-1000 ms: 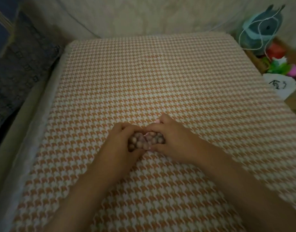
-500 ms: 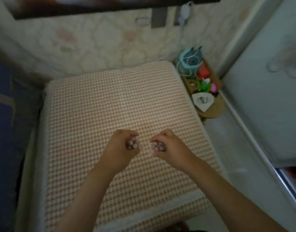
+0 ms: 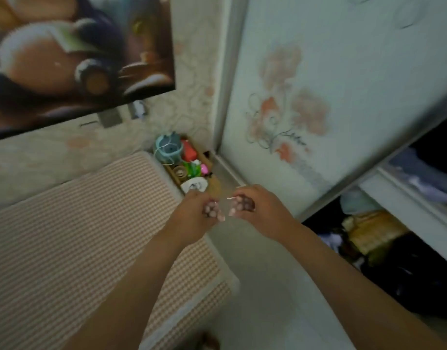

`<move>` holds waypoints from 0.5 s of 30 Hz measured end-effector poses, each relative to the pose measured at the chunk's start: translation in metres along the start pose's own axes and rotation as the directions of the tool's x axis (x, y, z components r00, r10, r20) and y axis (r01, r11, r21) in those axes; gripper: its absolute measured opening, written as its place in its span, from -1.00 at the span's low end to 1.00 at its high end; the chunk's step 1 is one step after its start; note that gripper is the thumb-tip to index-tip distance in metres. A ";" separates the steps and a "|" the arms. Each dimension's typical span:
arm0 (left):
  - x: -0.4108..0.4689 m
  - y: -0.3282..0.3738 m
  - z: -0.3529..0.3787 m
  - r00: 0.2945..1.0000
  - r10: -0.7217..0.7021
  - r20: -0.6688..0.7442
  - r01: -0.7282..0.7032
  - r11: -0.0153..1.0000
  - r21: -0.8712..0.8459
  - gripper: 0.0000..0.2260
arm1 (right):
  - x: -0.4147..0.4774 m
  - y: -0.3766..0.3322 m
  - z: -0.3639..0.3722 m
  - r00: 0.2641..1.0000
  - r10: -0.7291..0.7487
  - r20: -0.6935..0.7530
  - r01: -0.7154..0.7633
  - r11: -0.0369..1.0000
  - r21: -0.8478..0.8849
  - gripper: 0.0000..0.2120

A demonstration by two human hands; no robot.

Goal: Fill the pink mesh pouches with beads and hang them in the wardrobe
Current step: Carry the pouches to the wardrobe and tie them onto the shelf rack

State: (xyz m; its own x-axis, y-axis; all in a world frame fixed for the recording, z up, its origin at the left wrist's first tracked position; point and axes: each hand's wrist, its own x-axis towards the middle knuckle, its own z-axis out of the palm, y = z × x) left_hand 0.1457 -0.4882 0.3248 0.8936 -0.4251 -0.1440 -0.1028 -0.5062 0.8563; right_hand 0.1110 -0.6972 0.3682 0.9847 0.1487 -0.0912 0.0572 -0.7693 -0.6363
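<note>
Pouch sits clamped in left hand; second pouch in right hand. Hands close, not touching, left of wardrobe.

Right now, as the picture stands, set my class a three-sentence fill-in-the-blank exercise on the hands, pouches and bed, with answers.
1. The pink mesh pouch in the left hand is filled with ___.
2. The right hand grips a second pink mesh pouch, so the hands hold ___ pouches altogether.
3. The orange-and-white checked bed lies on the person's ___ side.
Answers: beads, two, left.
</note>
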 end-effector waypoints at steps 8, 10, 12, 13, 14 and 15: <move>0.050 0.130 0.078 0.933 0.325 0.156 -0.341 0.936 0.086 -0.60 | -0.086 0.063 -0.118 0.934 0.262 -0.243 -0.260 0.965 0.038 -0.68; 0.060 0.157 0.105 0.893 0.391 0.223 -0.413 0.909 0.056 -0.60 | -0.114 0.078 -0.144 0.890 0.339 -0.304 -0.338 0.939 0.058 -0.69; 0.071 0.183 0.139 0.852 0.435 0.291 -0.458 0.889 0.013 -0.59 | -0.146 0.099 -0.167 0.837 0.410 -0.363 -0.419 0.906 0.058 -0.67; 0.078 0.194 0.157 0.831 0.451 0.326 -0.477 0.879 0.002 -0.58 | -0.163 0.111 -0.178 0.805 0.442 -0.396 -0.458 0.887 0.060 -0.66; 0.083 0.208 0.176 0.805 0.464 0.371 -0.498 0.867 -0.005 -0.58 | -0.181 0.124 -0.187 0.772 0.473 -0.424 -0.492 0.868 0.074 -0.65; 0.091 0.218 0.197 0.781 0.468 0.414 -0.511 0.860 -0.009 -0.60 | -0.199 0.138 -0.194 0.742 0.497 -0.451 -0.514 0.853 0.094 -0.64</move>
State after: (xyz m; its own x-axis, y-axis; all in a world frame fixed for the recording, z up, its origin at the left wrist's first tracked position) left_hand 0.1185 -0.7853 0.4010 0.4687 -0.8794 0.0833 -0.5411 -0.2113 0.8140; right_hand -0.0452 -0.9538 0.4472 0.8329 -0.5521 -0.0385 -0.4729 -0.6738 -0.5677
